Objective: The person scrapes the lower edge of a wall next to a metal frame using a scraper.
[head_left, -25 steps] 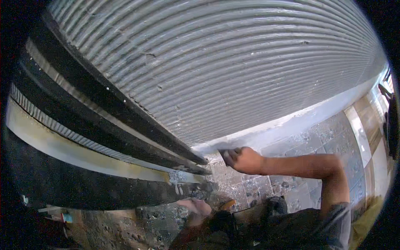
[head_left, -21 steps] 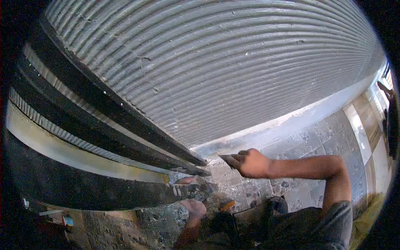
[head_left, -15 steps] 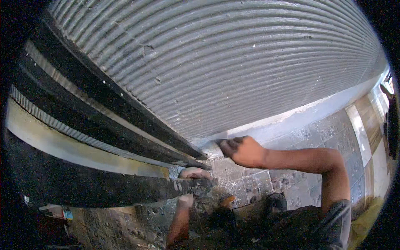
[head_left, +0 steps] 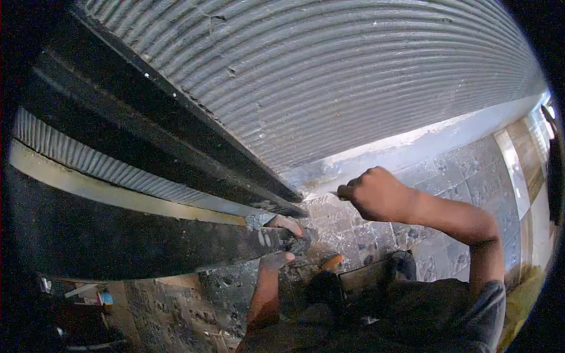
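Left hand (head_left: 275, 260) grips a dark board (head_left: 147, 241); closed right hand (head_left: 381, 197), contents unclear, backs off, exposing wall base (head_left: 406, 144) beyond.

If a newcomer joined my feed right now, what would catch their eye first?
Probably the grey ribbed wall sweeping across the top, then the long dark panel curving in from the left, its near end gripped by the left hand at lower centre. Next, the closed right hand, right of centre, above a floor strewn with pale specks.
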The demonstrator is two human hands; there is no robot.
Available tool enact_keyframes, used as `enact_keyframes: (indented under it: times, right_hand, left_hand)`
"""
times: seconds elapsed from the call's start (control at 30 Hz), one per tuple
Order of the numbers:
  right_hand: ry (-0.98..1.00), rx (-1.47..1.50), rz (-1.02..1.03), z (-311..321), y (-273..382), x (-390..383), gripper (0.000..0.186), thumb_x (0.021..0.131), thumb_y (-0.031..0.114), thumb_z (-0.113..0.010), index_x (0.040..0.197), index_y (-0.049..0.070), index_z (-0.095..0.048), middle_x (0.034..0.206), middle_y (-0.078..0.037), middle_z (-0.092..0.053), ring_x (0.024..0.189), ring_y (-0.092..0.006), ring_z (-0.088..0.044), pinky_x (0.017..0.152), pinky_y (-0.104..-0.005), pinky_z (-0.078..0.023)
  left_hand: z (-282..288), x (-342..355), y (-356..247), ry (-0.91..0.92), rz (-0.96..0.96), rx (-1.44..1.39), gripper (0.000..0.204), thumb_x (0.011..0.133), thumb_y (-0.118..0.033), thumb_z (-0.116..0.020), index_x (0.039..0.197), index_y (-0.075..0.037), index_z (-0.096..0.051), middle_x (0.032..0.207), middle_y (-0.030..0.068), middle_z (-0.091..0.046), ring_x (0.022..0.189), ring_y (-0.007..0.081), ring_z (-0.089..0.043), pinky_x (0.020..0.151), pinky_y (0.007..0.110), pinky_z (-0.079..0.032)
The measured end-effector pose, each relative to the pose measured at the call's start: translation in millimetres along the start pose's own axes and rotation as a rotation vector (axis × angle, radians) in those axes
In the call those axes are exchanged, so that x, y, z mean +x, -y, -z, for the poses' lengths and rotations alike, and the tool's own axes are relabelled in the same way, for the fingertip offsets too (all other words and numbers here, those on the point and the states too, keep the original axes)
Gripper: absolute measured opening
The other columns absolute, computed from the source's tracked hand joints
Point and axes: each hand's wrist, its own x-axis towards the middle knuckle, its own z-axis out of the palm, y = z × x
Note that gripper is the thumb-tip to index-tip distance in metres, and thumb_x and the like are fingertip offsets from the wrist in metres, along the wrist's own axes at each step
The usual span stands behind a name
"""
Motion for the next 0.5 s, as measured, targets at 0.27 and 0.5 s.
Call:
enact_keyframes:
  times: [0.27, 0.5]
  right_hand:
    - [0.193, -0.087, -0.137, -32, -21, 28, 0.02, 0.07, 0.009, -0.057, 0.09, 0.01, -0.062, 0.072, -0.013, -0.062, 0.066, -0.0289, -0.062, 0.057, -0.0398, -0.049]
    - [0.338, 0.075, 0.002, -42, -25, 13, 0.017, 0.073, 0.015, -0.058, 0.088, 0.01, -0.063, 0.073, -0.014, -0.062, 0.072, -0.0316, -0.062, 0.064, -0.0416, -0.049]
  left_hand:
    - [-8, -7, -8, -0.061, 0.008, 0.055, 0.05, 0.065, -0.036, -0.075, 0.092, -0.003, -0.048, 0.082, 0.0076, -0.052, 0.074, 0.0153, -0.05, 0.066, 0.028, -0.041]
    - [-18, -2, -7, -0.148, 0.003, 0.073, 0.051, 0.066, -0.035, -0.072, 0.095, -0.003, -0.045, 0.083, 0.0075, -0.051, 0.075, 0.0152, -0.05, 0.068, 0.028, -0.041]
